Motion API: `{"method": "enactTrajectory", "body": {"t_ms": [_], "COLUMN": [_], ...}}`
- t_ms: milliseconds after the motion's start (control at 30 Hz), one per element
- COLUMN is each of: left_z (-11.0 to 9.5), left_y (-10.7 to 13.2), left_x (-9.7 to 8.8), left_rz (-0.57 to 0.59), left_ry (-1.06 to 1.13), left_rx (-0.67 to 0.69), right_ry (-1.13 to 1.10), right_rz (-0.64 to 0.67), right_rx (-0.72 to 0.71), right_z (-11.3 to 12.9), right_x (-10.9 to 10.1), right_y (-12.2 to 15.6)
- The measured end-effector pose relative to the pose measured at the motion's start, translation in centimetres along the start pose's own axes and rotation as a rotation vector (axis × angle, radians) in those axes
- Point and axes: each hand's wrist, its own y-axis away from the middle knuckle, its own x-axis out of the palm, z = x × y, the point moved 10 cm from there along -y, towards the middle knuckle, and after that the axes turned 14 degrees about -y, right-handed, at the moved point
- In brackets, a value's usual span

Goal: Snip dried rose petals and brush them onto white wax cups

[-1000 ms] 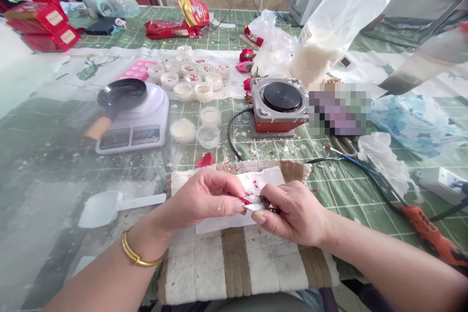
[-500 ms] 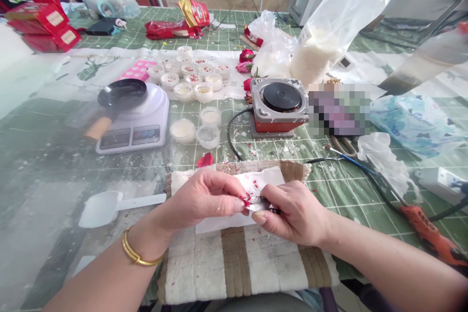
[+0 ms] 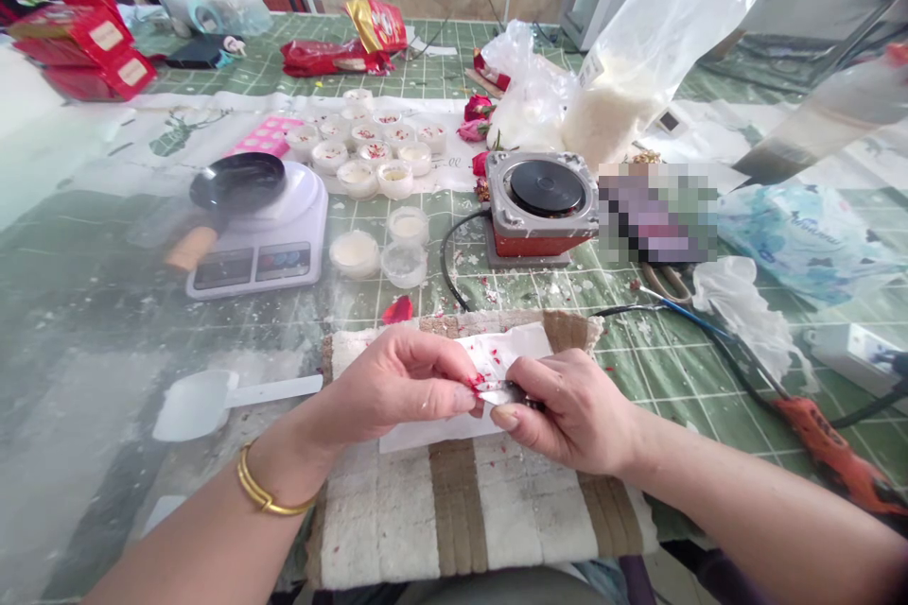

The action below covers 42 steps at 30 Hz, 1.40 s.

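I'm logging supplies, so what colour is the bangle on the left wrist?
Gold: the thin metal bangle on the left wrist, clearest in the head view.

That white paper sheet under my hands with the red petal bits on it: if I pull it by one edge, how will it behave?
The paper sheet looks thin and creased, so it would probably flop and bend rather than slide flat. It lies on a rough striped towel, which may drag at it. The loose red petal bits would likely roll or spill off.
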Motion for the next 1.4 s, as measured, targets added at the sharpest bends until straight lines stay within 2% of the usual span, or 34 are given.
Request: {"method": "enactTrajectory", "body": {"t_ms": [433,667,1067,1400], "left_z": [0.13,-0.02,-0.11,-0.59], "left_y": [-0.03,0.13,0.19,0.12], "left_x": [-0.01,-0.03,-0.23,-0.11], "left_rz": [0.006,0.013,0.010,0.014], "left_ry": [-0.024,-0.027,-0.071,-0.085], "left_rx": [-0.014,0.001,0.019,0.050], "right_ry": [-0.022,-0.030,-0.026,-0.019], "right_rz": [0.026,-0.004,0.042,-0.002], "right_rx": [0.019,0.015,0.037,0.029], "right_z": [-0.23,-0.29,-0.49,-0.53], "right_x": [0.24,0.04,0.38,0.11], "right_y": [0.11,0.08,0.24,0.11]}}
